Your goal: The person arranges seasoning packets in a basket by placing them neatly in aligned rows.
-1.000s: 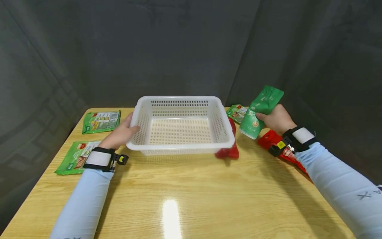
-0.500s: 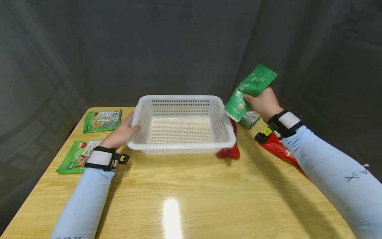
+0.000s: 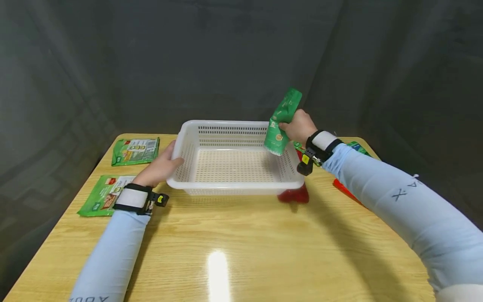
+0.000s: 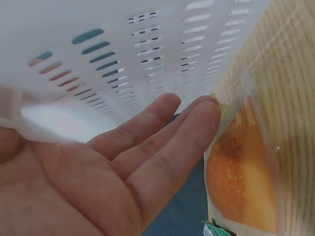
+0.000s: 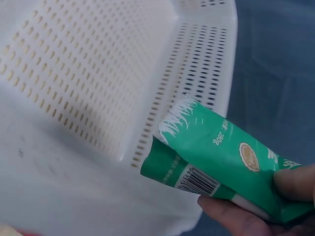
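Observation:
A white perforated plastic basket (image 3: 237,184) stands at the back of the wooden table. My left hand (image 3: 160,167) holds its left end, thumb over the rim. The left wrist view shows the other fingers stretched along the outer wall (image 4: 118,59). In my right hand (image 3: 299,128), a green pouch (image 3: 282,121) hangs tilted over the basket's right end, gripped between thumb and fingers. Its white crimped edge (image 5: 179,115) points down toward the mesh floor, and a barcode shows on its side. Inside, the basket holds nothing that shows.
Two flat green packets (image 3: 136,151) lie at the left. A red packet (image 3: 294,194) pokes out beside the basket's right end. Beyond my right forearm, another red packet (image 3: 345,188) and a green one (image 3: 360,147) are partly hidden. A dark curtain (image 3: 234,54) hangs behind.
My right hand has carried the green pouch left, first rising then lowering, from the table's right side to over the basket. My left hand keeps its hold on the basket.

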The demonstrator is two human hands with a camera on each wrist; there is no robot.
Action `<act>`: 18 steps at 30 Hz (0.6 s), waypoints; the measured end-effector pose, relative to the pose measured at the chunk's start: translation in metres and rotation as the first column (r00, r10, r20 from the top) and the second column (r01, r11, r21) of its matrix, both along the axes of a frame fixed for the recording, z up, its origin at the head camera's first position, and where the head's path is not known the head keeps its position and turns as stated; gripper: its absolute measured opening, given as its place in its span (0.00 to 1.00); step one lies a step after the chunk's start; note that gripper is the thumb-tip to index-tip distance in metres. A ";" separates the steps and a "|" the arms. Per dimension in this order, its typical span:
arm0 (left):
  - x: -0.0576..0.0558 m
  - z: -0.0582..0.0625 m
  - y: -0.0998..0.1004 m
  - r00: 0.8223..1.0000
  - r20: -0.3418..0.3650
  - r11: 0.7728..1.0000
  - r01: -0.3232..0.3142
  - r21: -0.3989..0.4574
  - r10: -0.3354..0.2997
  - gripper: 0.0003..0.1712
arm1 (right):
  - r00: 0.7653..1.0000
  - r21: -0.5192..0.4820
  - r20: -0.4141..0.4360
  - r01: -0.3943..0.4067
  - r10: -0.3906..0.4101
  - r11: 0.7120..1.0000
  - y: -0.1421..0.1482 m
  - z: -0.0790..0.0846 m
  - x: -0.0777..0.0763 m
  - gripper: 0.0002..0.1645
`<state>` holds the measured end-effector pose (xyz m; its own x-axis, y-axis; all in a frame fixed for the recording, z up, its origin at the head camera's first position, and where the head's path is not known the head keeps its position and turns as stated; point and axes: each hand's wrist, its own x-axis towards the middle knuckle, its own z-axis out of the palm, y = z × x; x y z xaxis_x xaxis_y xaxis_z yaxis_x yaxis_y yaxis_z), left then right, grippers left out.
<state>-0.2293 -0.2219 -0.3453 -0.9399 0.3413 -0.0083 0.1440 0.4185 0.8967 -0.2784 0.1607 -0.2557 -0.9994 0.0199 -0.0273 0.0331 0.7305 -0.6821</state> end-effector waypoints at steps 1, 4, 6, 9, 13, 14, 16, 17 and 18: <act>0.000 0.000 0.001 1.000 0.001 1.000 0.001 0.002 -0.001 0.42 | 1.000 0.000 0.014 -0.002 0.002 1.000 -0.002 -0.002 -0.001 0.24; 0.001 0.001 0.003 1.000 0.001 1.000 0.006 0.007 -0.007 0.41 | 0.999 0.024 0.030 -0.012 0.012 1.000 -0.007 -0.007 -0.005 0.23; 0.002 0.001 0.004 1.000 0.002 1.000 0.007 0.008 -0.007 0.41 | 0.999 0.044 0.042 -0.018 0.016 0.999 -0.009 -0.010 -0.008 0.23; 0.004 0.001 0.005 1.000 0.004 1.000 0.008 0.008 -0.009 0.41 | 0.998 0.079 0.051 -0.031 0.027 0.996 -0.013 -0.015 -0.011 0.23; 0.006 0.002 0.006 1.000 0.009 1.000 0.009 0.012 -0.009 0.41 | 0.997 0.126 0.065 -0.042 0.034 0.991 -0.016 -0.023 -0.014 0.21; 0.006 0.002 0.007 1.000 0.010 1.000 0.011 0.014 -0.011 0.41 | 0.997 0.137 0.066 -0.047 0.038 0.989 -0.017 -0.024 -0.014 0.20; 0.007 0.002 0.008 1.000 0.012 1.000 0.012 0.017 -0.012 0.41 | 0.996 0.154 0.075 -0.058 0.047 0.986 -0.018 -0.028 -0.014 0.18; 0.007 0.002 0.008 1.000 0.014 1.000 0.013 0.018 -0.013 0.41 | 0.995 0.165 0.081 -0.066 0.054 0.984 -0.019 -0.030 -0.014 0.17; 0.008 0.002 0.009 1.000 0.014 1.000 0.014 0.018 -0.014 0.41 | 0.995 0.174 0.084 -0.073 0.059 0.982 -0.019 -0.032 -0.015 0.16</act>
<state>-0.2215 -0.2133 -0.3432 -0.9350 0.3544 -0.0151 0.1370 0.4000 0.9062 -0.2932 0.1413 -0.2874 -0.9936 -0.0350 -0.1074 0.0286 0.8418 -0.5390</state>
